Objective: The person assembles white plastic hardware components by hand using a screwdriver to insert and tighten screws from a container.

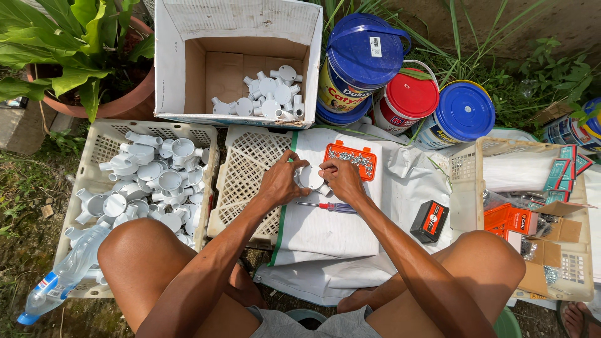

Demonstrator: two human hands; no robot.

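Observation:
My left hand (280,183) and my right hand (341,178) meet over a white sack (325,231) laid on an upturned crate. Between them they hold a round white plastic junction box (311,177), fingers curled around its rim. A small screwdriver with a red and blue handle (328,206) lies on the sack just below the hands. An orange tray of small screws (352,159) sits just beyond my right hand.
A crate of white junction boxes (147,181) stands at left, a cardboard box (238,62) with more of them behind. Three lidded paint buckets (407,100) stand at back right. A crate (532,213) of small packets is at right, a black box (429,220) beside it, a plastic bottle (59,278) at lower left.

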